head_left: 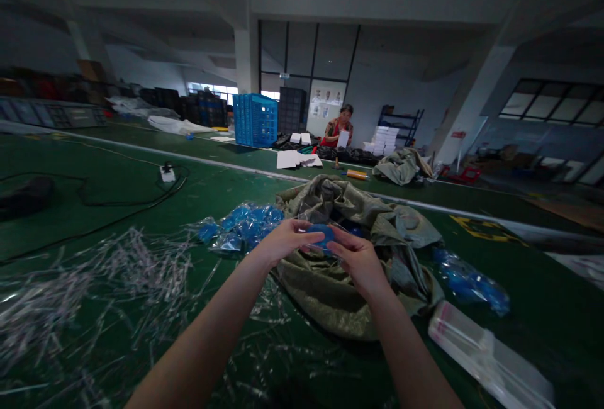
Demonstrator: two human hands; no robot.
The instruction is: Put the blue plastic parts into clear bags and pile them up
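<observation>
From the head view, my left grip point(285, 240) and right grip point(358, 261) are pressed together, pinching a small blue piece point(322, 237) from either side above an olive woven sack point(349, 308). A heap of blue pieces in clear plastic point(240, 228) lies just beside the sack, and shredded clear plastic strips point(94, 283) spread to my left.
</observation>
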